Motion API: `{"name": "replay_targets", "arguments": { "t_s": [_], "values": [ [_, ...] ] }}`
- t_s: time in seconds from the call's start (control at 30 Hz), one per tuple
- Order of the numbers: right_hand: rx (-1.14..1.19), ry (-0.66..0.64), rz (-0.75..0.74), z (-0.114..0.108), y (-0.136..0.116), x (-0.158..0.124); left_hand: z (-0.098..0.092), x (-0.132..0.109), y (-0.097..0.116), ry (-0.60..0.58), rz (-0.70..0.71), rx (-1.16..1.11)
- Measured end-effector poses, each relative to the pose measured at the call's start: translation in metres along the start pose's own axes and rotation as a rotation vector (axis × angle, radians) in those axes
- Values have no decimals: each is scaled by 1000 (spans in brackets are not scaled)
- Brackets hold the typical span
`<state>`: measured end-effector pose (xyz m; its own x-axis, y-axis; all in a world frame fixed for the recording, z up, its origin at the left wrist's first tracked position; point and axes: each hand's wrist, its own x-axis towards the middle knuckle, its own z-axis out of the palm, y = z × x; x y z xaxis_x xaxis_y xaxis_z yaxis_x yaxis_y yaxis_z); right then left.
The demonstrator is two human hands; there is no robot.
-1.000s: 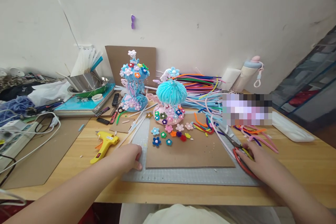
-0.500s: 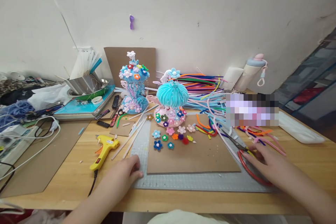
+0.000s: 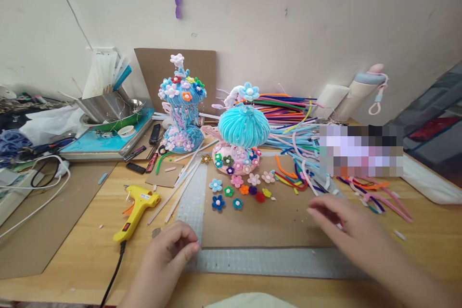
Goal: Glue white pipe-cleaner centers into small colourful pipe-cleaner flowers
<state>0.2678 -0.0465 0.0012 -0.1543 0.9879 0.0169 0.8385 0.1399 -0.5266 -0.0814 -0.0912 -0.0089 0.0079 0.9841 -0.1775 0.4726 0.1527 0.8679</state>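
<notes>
My left hand (image 3: 173, 252) rests at the left edge of the grey cutting mat (image 3: 267, 261), fingers curled toward the thumb, nothing visible in them. My right hand (image 3: 346, 224) is over the right side of the brown cardboard (image 3: 267, 231), fingers loosely bent and slightly apart, no held object showing. Scissors or pliers (image 3: 318, 186) lie behind it, mostly hidden. Several small pipe-cleaner flowers (image 3: 218, 202) lie on the cardboard. Behind them stands a turquoise pipe-cleaner lamp-like piece (image 3: 244, 127) on a pink flowered base (image 3: 236, 159). A second, flower-covered piece (image 3: 183, 106) stands to its left.
A yellow glue gun (image 3: 135, 211) lies left of my left hand, its cord running to the front edge. White sticks (image 3: 182, 192) lie beside it. Pipe cleaners (image 3: 281, 106) are heaped at the back. A metal bowl (image 3: 104, 108) stands on books at the left.
My right hand has let go of the red-handled tool and moved left over the cardboard. My left hand has curled its fingers a little. The view has shifted slightly.
</notes>
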Motion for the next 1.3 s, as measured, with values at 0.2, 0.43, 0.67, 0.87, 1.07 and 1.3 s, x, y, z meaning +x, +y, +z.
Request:
{"name": "replay_targets", "arguments": {
  "t_s": [0.2, 0.43, 0.67, 0.87, 1.07, 1.3],
  "values": [
    [362, -269, -348, 16, -85, 9, 33, 13, 46, -176, -289, -998],
    [610, -50, -346, 42, -101, 15, 57, 23, 63, -260, -349, -1256],
    [668, 36, -388, 49, -94, 14, 67, 23, 70, -297, -339, -1274],
    [659, 54, -408, 47, -91, 17, 68, 25, 71, -270, -288, -1194],
    [686, 28, -352, 49, -89, 19, 72, 26, 68, -247, -262, -1140],
    [699, 25, -326, 46, -89, 17, 73, 30, 70, -231, -242, -1111]
  ]
}}
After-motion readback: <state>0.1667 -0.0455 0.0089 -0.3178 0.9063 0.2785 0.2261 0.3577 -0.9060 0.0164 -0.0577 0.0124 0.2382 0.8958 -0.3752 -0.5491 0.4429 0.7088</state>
